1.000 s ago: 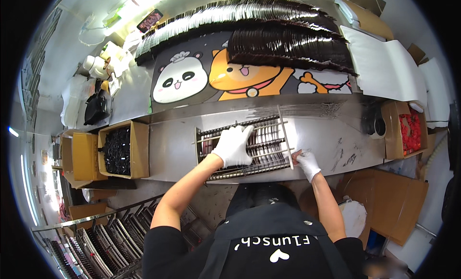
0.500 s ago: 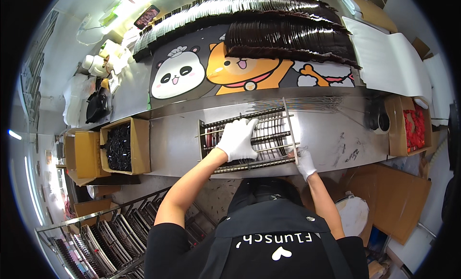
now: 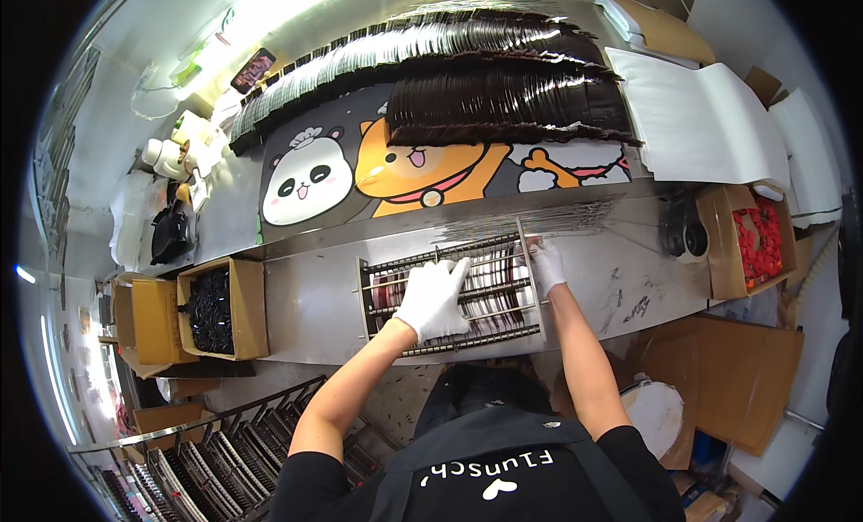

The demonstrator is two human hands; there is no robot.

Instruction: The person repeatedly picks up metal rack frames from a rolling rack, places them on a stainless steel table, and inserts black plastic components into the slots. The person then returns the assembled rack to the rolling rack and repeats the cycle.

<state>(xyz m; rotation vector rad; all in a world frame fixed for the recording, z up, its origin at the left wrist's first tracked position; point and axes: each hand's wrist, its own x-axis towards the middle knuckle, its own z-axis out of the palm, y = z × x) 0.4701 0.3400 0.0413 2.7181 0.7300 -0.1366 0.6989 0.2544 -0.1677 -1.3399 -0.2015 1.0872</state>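
Note:
A metal wire rack point(image 3: 378, 275) lies flat on the steel counter point(image 3: 310, 297) in front of me. Rows of dark and reddish pieces sit between its bars. My left hand point(image 3: 434, 297), in a white glove, rests palm down on the middle of the rack with fingers spread. My right hand point(image 3: 546, 264), also gloved, grips the rack's right edge near its far corner. A bundle of thin metal rods point(image 3: 539, 221) lies on the counter just beyond the rack.
Long stacks of dark trays point(image 3: 503, 90) cover a cartoon-printed mat point(image 3: 310, 176) behind the counter. A cardboard box of black pieces point(image 3: 213, 311) stands at left, a box of red pieces point(image 3: 757, 239) at right. More wire racks point(image 3: 207, 450) lean at lower left.
My right hand has moved from the rack's near right corner up to its far right corner. The left hand stays on the rack's middle.

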